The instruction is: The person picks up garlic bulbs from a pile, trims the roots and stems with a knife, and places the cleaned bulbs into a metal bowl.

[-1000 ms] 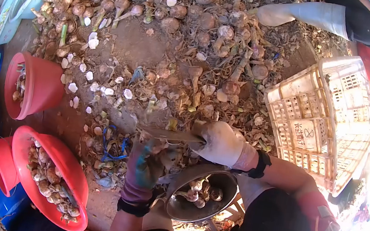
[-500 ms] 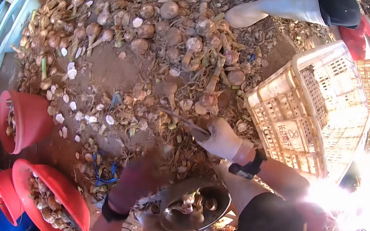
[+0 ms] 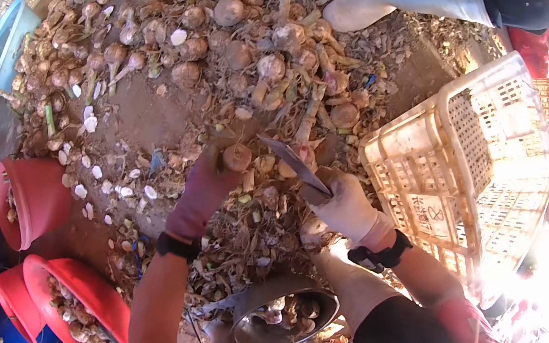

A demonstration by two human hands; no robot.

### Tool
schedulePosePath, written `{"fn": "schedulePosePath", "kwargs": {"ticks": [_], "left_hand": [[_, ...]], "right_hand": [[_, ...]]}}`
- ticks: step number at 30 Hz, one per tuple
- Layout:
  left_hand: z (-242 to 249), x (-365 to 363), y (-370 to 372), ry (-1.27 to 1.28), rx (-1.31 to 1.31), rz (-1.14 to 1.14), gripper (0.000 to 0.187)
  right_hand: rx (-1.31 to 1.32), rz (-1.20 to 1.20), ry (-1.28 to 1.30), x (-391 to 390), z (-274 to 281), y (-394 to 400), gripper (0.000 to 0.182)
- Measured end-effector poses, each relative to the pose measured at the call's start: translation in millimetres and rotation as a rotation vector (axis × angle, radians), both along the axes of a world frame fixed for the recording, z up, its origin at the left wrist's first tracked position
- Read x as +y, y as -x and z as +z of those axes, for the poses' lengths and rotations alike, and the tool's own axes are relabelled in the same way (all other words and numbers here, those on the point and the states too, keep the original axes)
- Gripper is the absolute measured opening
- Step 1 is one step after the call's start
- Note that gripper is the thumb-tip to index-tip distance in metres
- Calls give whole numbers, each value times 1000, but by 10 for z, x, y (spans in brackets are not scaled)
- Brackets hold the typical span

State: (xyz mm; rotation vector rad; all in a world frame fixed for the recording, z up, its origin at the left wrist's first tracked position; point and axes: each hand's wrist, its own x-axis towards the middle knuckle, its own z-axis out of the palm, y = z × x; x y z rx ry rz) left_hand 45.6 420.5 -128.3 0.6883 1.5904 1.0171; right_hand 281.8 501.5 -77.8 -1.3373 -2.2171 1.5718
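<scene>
Now a garlic bulb [image 3: 237, 157] sits gripped in the left hand [image 3: 203, 185], which has reached out from over the metal bowl [image 3: 280, 310] to the pile on the ground. The right hand [image 3: 345, 205], clenched on the knife [image 3: 290, 162], has lifted beside it, ready for trimming.

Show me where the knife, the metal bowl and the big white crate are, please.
knife [image 3: 291, 160], head view, on the flat of the blade.
metal bowl [image 3: 254, 304], head view, on its near left rim.
white crate [image 3: 430, 150], head view, on the lattice side wall.
</scene>
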Motion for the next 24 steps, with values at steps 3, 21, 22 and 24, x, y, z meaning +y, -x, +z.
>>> {"fn": "schedulePosePath", "kwargs": {"ticks": [3, 21, 22, 24], "left_hand": [[371, -346, -21, -173, -245, 53, 43], [924, -1413, -287, -209, -224, 192, 50], [926, -1443, -286, -271, -399, 244, 50], [933, -1504, -295, -246, -396, 308, 48]], "right_hand": [[-27, 94, -3, -46, 203, 160, 21], [105, 588, -410, -612, 460, 457, 25], [182, 535, -360, -627, 477, 469, 27], [214, 492, -327, -651, 434, 487, 24]]}}
